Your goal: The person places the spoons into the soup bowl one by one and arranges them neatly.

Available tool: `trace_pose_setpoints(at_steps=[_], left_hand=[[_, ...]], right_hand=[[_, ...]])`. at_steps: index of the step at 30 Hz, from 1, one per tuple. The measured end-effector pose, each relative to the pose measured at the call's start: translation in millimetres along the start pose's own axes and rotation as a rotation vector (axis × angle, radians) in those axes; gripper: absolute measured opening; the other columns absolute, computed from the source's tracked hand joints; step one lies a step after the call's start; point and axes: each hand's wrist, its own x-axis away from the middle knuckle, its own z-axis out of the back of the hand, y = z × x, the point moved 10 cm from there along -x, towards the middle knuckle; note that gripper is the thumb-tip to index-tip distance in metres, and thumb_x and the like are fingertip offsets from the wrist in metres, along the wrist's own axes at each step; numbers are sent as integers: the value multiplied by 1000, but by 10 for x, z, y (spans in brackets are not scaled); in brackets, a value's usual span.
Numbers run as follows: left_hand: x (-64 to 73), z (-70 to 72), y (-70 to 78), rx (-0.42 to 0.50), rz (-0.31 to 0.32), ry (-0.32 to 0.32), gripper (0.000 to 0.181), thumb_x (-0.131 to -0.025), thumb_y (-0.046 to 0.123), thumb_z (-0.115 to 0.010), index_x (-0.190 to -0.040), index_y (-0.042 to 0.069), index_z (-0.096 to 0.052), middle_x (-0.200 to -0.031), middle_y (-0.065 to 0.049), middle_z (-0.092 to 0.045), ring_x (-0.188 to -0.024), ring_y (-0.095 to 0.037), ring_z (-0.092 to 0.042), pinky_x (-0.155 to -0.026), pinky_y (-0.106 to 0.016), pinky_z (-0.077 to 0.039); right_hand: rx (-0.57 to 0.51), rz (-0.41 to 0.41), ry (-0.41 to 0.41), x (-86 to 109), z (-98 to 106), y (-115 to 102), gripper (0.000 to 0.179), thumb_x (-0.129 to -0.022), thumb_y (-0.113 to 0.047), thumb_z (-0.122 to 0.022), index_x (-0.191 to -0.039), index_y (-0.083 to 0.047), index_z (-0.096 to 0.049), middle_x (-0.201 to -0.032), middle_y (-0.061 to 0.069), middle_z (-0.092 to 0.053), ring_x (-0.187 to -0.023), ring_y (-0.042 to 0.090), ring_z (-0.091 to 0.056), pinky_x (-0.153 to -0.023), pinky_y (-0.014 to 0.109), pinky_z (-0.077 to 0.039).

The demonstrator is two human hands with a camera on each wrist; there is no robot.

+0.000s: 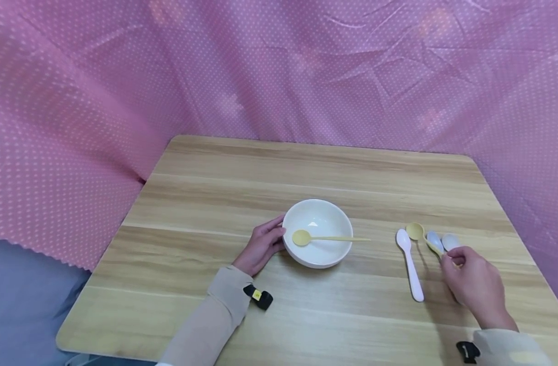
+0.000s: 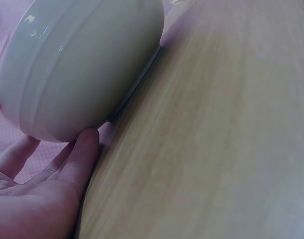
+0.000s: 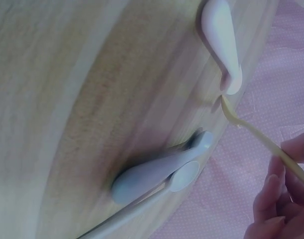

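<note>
My left hand (image 1: 260, 246) holds the left side of a white bowl (image 1: 317, 259), its fingertips on the outer wall in the left wrist view. A yellow spoon (image 1: 326, 238) lies across the bowl, its handle sticking out past the right rim. At the right, my right hand (image 1: 477, 282) pinches the handle of a second yellow spoon (image 3: 263, 142) between thumb and fingers, the scoop end pointing away to the left. Just left of that scoop a white spoon (image 1: 410, 267) lies on the table. A light blue spoon (image 3: 152, 177) and a pale spoon (image 3: 184, 177) lie beside the right hand, partly hidden by it in the head view.
The wooden table (image 1: 205, 203) has rounded corners. Pink dotted cloth (image 1: 279, 71) hangs behind it and along its sides. Blue fabric (image 1: 27, 300) shows past the left edge. Each wrist wears a small black strap device (image 1: 260, 297).
</note>
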Motion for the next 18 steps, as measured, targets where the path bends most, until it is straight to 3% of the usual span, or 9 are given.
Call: trace_pose_setpoints(at_steps=[9,18], left_hand=[[-17,11,-24,2,-5,3,51,-92,14,-55,-141,14,-44,-145,-9,-42,-118,-21,-53,-93,-33,-50],[-13,12,-9,5,-6,3,50,-93,14,-54,-141,14,-44,-145,-8,-42,-119,-22,-53,-93,-33,-49]], right_hand=[[-20,1,119,10,118,-21,23,-87,-23,-56,-93,-1,-63,-95,26,-67,-80,43,-60,-57,44,-39],[-62,-18,240,-3,241,-61,22,-86,-21,-57,-90,-2,-66,-94,25,-68,-73,37,-60,-57,42,-38]])
